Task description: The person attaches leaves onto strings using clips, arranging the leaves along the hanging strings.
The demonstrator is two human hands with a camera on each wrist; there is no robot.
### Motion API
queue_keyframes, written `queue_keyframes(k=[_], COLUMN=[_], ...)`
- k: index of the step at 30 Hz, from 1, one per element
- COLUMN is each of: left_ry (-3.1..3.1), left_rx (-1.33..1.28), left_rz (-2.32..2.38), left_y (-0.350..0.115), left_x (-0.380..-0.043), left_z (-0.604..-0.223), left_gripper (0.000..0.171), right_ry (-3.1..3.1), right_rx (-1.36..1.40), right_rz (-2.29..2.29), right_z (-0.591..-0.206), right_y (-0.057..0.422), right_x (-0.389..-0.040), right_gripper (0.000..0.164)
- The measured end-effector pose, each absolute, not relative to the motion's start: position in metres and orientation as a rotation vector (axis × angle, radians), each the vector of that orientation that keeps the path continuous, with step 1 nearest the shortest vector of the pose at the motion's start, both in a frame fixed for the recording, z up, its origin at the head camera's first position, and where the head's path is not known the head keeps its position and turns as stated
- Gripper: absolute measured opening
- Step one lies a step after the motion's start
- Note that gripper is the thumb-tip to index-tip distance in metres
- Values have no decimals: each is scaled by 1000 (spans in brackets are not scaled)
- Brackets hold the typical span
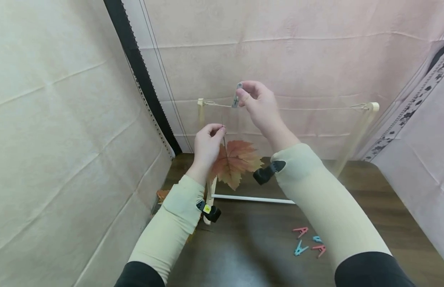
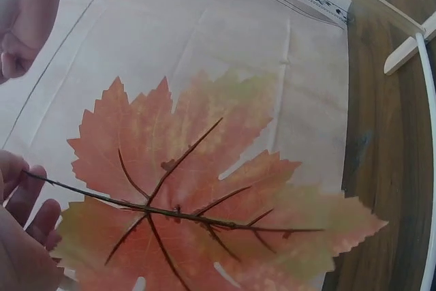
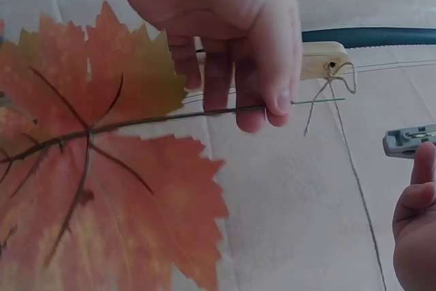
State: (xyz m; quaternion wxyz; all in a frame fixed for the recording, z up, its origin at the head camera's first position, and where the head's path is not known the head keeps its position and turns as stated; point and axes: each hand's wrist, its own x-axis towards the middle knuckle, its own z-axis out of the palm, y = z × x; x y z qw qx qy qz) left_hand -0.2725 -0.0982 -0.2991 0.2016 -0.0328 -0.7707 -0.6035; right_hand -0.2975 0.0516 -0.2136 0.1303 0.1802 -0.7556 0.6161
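An orange and yellow-green maple leaf (image 1: 236, 159) with dark veins hangs by its thin stem from my left hand (image 1: 208, 144), whose thumb and fingertips pinch the stem (image 3: 231, 110). The stem's green tip pokes out past the thumb in the right wrist view. Higher up and to the right, my right hand (image 1: 259, 101) holds a grey clothespin (image 1: 237, 95) between thumb and fingers. That clothespin overlaps the string (image 1: 315, 109) in the head view. The string runs between two wooden posts and is knotted at a post's end (image 3: 327, 59).
The right wooden post (image 1: 354, 139) slants down toward the table (image 1: 243, 247). A white rod (image 1: 254, 198) crosses low between the posts. Several pink and blue clothespins (image 1: 301, 248) lie at front right. Another leaf (image 1: 162, 195) sits by the left cloth wall (image 1: 82, 139).
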Motion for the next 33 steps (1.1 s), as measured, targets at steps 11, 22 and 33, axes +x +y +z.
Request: queue_keyframes(k=[11, 22, 33], left_ry=[-2186, -2148, -2061], left_rx=[-23, 78, 67], left_rz=[-1561, -1531, -1623], left_y=[-86, -81, -77], left_x=[-277, -284, -288], left_z=[-292, -292, -293], left_gripper=[19, 20, 20], right_ry=[-2171, -2117, -2098], right_rx=[574, 560, 520], right_rz=[1793, 1870, 1957], right_z=[-212, -208, -210], right_y=[47, 35, 27], right_x=[-306, -314, -317], right_gripper=[36, 20, 17])
